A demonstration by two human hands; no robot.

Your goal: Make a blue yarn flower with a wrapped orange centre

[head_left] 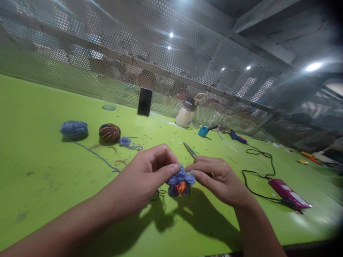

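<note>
A crocheted flower (180,181) with blue petals and an orange, red and purple centre is held above the green table. My left hand (152,169) pinches its upper left petal between thumb and curled fingers. On the other side, the thumb and forefinger of my right hand (217,178) grip the right petal. Scissors (190,150) show beyond my right hand, their blades pointing away to the left; a bit of yellow appears by the fingers, and I cannot tell whether the hand holds them. A dark thread end hangs near the flower.
On the green table (40,171) lie a blue yarn skein (74,129), a multicoloured yarn ball (109,133) and a small blue crocheted flower (124,141). Farther back stand a phone (144,102), a bottle (185,113) and a blue pot (203,132). A glue gun (238,137) and a corded magenta device (289,193) lie right.
</note>
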